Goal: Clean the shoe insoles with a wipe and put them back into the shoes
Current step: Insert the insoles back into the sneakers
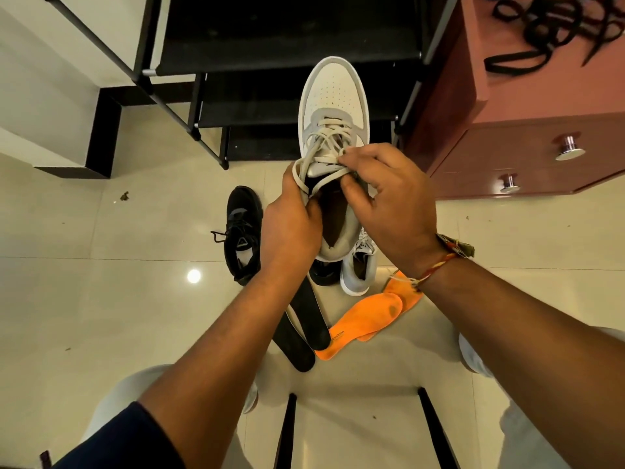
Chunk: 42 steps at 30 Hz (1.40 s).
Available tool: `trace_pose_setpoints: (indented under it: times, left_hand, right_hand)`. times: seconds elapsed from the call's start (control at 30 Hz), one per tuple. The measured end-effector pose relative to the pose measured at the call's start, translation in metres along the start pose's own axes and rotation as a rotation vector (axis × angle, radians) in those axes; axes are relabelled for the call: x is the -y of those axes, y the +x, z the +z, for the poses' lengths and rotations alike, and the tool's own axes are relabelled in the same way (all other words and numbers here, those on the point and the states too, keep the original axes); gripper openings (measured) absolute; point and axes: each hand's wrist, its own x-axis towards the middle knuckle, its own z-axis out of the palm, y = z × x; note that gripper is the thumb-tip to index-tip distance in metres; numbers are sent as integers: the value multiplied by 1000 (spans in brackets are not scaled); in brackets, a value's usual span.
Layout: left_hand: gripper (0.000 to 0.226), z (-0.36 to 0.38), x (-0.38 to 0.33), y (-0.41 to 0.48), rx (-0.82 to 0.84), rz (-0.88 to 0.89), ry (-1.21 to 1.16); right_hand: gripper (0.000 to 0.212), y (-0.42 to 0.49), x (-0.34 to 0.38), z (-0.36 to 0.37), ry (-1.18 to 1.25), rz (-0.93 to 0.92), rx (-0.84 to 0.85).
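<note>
A dark navy sleeve [111, 438] ends above the left forearm. Behind the right hand [389, 204], a red-and-yellow thread bracelet [439, 262] with an olive tassel circles the wrist. The trousers [534, 434] are pale grey.

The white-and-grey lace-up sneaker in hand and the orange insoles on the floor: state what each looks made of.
White-and-grey lace-up sneaker: probably leather or synthetic leather, smooth matte, punched toe holes. Orange insoles: likely foam under fabric, matte, fuzzy-looking, with a dark worn patch.

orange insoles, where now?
Head view, lower centre: orange insoles lie on the floor, just right of the black insoles, by the unheld grey shoe.
</note>
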Motion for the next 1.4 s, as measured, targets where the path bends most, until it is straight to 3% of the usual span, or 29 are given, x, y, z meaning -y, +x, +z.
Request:
trace_pose_setpoints:
  times: [0.17, 0.33, 0.53, 0.83, 0.93, 1.23, 1.4]
  left_hand:
    - [66, -2, 0, -2, -57, 76, 64]
    - [55, -4, 1, -2, -123, 188, 149]
    - [43, -1, 0, -5, -135, 159, 175]
    - [50, 2, 6, -3, -136, 59, 196]
    - [57, 2, 6, -1, -149, 21, 226]
    - [47, 13, 19, -7, -2, 18, 495]
    - [45, 14, 18, -6, -9, 22, 416]
  right_hand:
    - [26, 2, 2, -1, 22, -10, 19]
    - [26, 2, 0, -2, 105, 53, 49]
    - [26, 3, 2, -3, 358, 284, 123]
    - [26, 17, 4, -7, 776, 603, 114]
    - [27, 23, 14, -16, 976, 762, 71]
    - [28, 38, 13, -37, 1367, 1094, -146]
    - [24, 41, 8, -38, 1595, 1249, -224]
